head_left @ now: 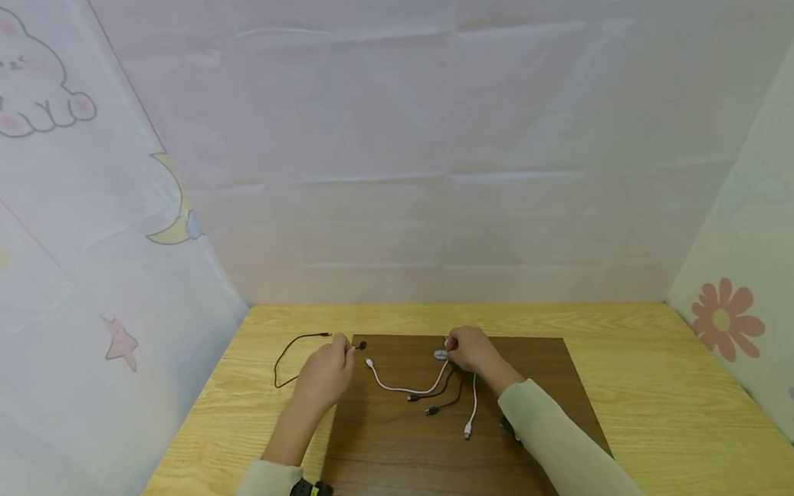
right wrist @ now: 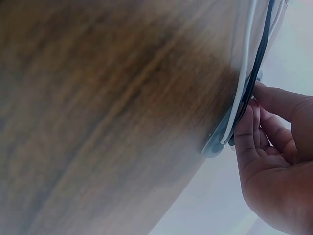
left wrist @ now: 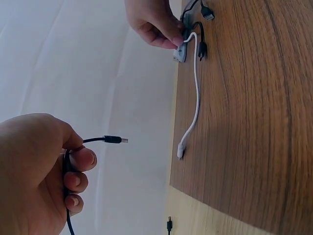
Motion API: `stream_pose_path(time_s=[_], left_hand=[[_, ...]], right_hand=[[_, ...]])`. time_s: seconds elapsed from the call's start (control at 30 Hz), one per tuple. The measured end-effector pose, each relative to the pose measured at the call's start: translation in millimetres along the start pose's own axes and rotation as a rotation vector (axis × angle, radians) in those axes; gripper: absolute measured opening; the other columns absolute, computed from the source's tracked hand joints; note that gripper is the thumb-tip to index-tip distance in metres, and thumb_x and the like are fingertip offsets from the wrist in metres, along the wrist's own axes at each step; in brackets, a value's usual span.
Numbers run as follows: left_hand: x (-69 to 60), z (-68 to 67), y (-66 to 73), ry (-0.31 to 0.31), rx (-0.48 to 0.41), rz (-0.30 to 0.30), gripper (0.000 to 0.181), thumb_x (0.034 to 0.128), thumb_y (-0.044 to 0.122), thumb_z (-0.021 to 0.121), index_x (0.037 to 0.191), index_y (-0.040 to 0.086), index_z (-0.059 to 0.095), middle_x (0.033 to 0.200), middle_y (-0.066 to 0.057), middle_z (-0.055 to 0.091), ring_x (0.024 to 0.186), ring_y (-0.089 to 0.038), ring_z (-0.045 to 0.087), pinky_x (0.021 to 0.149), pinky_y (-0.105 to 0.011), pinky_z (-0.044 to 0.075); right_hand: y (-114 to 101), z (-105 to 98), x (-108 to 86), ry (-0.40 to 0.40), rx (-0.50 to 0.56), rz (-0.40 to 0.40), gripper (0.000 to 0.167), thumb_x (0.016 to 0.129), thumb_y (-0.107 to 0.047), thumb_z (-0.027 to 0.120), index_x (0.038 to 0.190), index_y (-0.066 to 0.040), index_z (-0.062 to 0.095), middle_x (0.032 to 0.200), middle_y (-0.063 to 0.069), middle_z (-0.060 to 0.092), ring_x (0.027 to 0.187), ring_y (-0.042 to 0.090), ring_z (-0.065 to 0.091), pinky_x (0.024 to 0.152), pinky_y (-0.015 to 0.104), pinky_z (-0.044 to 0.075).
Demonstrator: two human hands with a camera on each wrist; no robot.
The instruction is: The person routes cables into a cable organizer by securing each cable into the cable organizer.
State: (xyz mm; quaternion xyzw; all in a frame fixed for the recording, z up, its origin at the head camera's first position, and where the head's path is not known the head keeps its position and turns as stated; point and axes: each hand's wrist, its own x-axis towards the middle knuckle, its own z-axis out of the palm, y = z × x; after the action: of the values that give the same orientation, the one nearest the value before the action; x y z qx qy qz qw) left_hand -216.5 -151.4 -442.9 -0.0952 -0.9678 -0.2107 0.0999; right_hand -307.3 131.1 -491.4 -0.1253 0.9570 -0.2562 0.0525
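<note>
My left hand pinches a thin black cable between thumb and forefinger. One plug sticks out past the fingertips, pointing toward the board. The rest of that cable loops over the table on the left. At the far edge of the brown board, my right hand grips a grey cable holder. Its thumb and fingers close around the holder's side in the right wrist view, partly hiding it. A white cable and black cables run from the holder beside those fingers.
The dark wooden board lies on a yellow wood-grain table. On the board rest loose ends: a white plug and black plugs. A pale wall sheet stands behind the table, with printed sheets at both sides.
</note>
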Motion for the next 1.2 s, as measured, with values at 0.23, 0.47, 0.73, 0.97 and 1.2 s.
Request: stream_pose_path(time_s=[0.23,0.47,0.73,0.97,1.2], left_hand=[[3.8,5.7,9.5,0.028,-0.005,0.049,0.013,0.1051,0.013,0.053,0.096,0.005,0.055,0.068,0.000,0.052,0.056,-0.013,0.044,0.049,-0.026,0.038],[8.1,10.5,17.3,0.067,0.015,0.094,0.012,0.1046,0.014,0.055,0.096,0.005,0.055,0.070,0.000,0.051,0.058,-0.013,0.045,0.051,-0.026,0.039],[11.9,15.6,23.5,0.076,0.026,0.127,0.015,0.1064,0.016,0.052,0.098,0.004,0.055,0.071,0.000,0.053,0.059,-0.014,0.047,0.052,-0.027,0.041],[18.4,23.3,29.7,0.076,0.005,0.170,0.014,0.1066,0.014,0.052,0.101,0.002,0.054,0.072,0.000,0.052,0.057,-0.013,0.046,0.049,-0.026,0.040],[23.1,32.8,36.7,0.112,0.011,0.241,0.010,0.1047,0.012,0.056,0.100,0.003,0.055,0.073,0.000,0.055,0.059,-0.013,0.049,0.051,-0.027,0.042]], right_hand=[[1,3,-1.8,0.016,0.019,0.008,0.008,0.092,-0.012,0.074,0.088,-0.009,0.067,0.085,0.004,0.064,0.074,0.019,0.054,0.067,0.034,0.048],[-2,1,-5.3,0.042,0.012,0.006,0.007,0.092,-0.012,0.074,0.096,-0.007,0.070,0.092,0.006,0.067,0.079,0.021,0.058,0.073,0.038,0.052],[-17,-7,-11.8,0.050,0.110,-0.051,0.014,0.098,-0.022,0.067,0.098,-0.010,0.074,0.091,0.004,0.070,0.077,0.019,0.061,0.069,0.036,0.052],[-41,-16,-16.2,-0.051,0.435,-0.066,0.037,0.105,-0.037,0.055,0.088,-0.009,0.073,0.090,0.018,0.072,0.083,0.031,0.073,0.074,0.040,0.059],[-55,-18,-17.7,-0.091,0.582,0.000,0.040,0.104,-0.040,0.056,0.096,-0.005,0.075,0.093,0.018,0.073,0.080,0.028,0.072,0.078,0.047,0.061]])
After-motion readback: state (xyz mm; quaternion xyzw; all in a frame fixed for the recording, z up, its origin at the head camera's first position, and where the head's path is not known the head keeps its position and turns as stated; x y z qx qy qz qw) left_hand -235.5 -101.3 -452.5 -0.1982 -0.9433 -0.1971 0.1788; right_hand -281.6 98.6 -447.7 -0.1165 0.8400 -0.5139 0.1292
